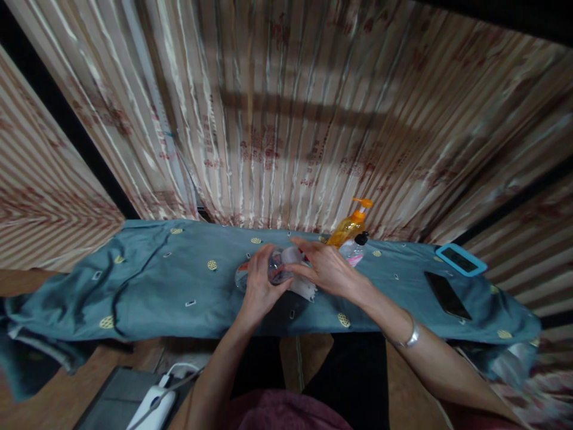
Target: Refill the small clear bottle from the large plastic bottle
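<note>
My left hand (261,285) grips a clear plastic container (277,270) that rests on the blue-grey cloth (165,280) of a narrow table. My right hand (323,266) holds the container from the right side, fingers over a whitish piece (292,255) on its top. A white strip (307,290) lies under the right hand. Both hands touch the container, and much of it is hidden by them.
An orange pump bottle (350,226) and a small clear bottle with a black cap (354,249) stand just behind the right hand. A dark phone (447,295) and a device in a blue case (461,259) lie at right. Striped curtains hang behind. A white charger (154,406) sits below.
</note>
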Motion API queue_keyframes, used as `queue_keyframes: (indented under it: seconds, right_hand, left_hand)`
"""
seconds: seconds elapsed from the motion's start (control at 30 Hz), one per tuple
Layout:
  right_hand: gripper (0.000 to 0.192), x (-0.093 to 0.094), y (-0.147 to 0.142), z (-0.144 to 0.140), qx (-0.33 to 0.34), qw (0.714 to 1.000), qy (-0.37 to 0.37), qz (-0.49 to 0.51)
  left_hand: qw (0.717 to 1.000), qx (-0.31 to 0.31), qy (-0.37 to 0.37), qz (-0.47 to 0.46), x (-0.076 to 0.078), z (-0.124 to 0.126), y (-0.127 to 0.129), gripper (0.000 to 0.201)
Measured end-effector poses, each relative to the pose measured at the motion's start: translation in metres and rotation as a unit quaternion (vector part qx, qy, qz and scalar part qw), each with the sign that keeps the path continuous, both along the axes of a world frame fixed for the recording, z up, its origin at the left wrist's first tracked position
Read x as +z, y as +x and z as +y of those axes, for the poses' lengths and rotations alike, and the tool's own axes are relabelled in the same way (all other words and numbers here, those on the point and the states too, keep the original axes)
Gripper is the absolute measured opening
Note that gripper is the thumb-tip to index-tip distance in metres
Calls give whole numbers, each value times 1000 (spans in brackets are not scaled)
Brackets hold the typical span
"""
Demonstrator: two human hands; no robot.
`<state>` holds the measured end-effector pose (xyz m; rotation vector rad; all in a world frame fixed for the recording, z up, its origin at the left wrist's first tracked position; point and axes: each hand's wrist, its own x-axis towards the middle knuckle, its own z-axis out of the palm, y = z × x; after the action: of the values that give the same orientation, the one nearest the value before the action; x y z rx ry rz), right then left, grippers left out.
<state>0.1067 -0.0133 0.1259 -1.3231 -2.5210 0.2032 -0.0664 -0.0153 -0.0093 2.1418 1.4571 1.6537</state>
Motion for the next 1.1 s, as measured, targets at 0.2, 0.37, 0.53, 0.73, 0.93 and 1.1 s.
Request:
queue_keyframes:
  seconds: [0.2,0.37,0.53,0.73,0.93,1.1]
  right_hand:
    - [41,-14,5,18,-17,993,-52,106]
    - [43,-90,15,37,-118,974,-106,162]
    - [49,-179,1,26,-192,962,-120,154]
    - [32,-165,-1,62,-163,937,-135,277]
    - [50,-91,-47,91,-36,890,-167,422]
    - [61,-83,-96,44,-8,862,-102,497]
  left_hand:
    - [999,-15,-20,-35,4,3,-6,82]
    - [982,18,-87,-165,13,9,-28,83]
    - [949,-19,-139,-284,17,11,-38,86]
    - [939,-45,-172,-295,21,12,-37,82]
    - [946,-37,-168,-275,21,16,-34,82]
    - [950,-5,-133,-283,15,18,-38,74]
